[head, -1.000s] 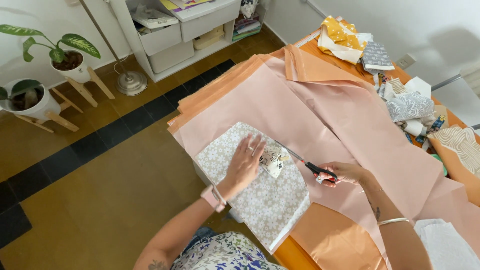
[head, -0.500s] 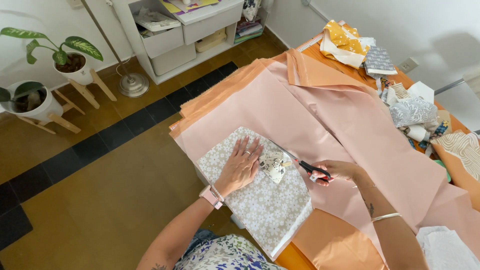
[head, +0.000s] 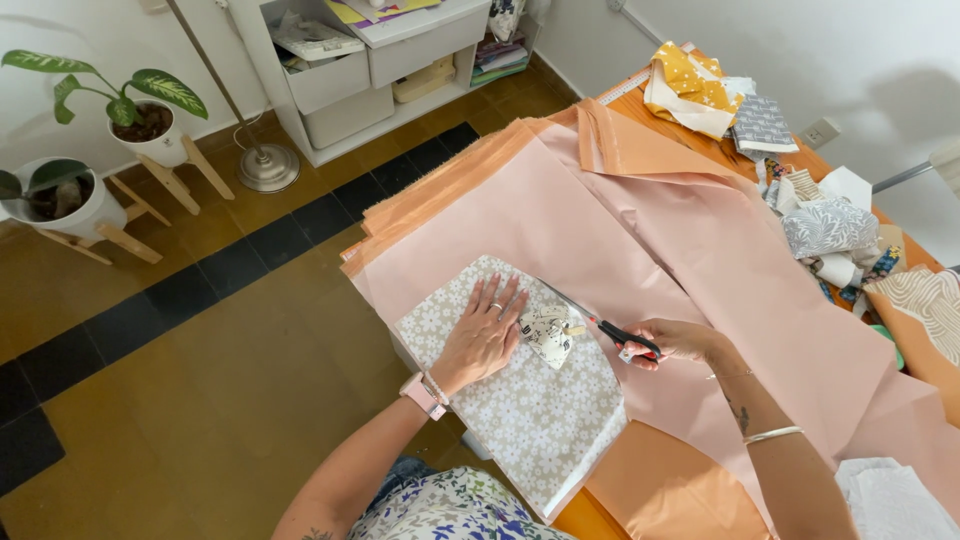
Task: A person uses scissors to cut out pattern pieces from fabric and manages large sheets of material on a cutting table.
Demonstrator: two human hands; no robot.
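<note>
The left hand (head: 483, 340) lies flat, fingers spread, on a beige fabric printed with small white flowers (head: 530, 410). It grasps nothing; its open palm presses the cloth against the worktop (head: 650, 495), evidently to keep it from shifting. Just beyond its fingertips sits a small curved pattern piece (head: 549, 333), white with dark markings, resting on the floral fabric at that fabric's far edge.

The right hand (head: 677, 340) is clenched around the red-and-black handles of a pair of scissors (head: 598, 322). The blades point toward the left hand and run along the floral fabric's edge beside the pattern piece. Whether the blades stand open or closed cannot be told.

The floral fabric lies at the near left corner of the worktop, over a wide sheet of pale pink fabric (head: 680, 250) that covers most of the surface, with orange layers showing beneath at the edges. Folded fabric remnants (head: 700, 90) are heaped along the far side, well apart from both hands. On the floor to the left stand two potted plants (head: 140, 110) and a white shelf unit (head: 370, 60).
</note>
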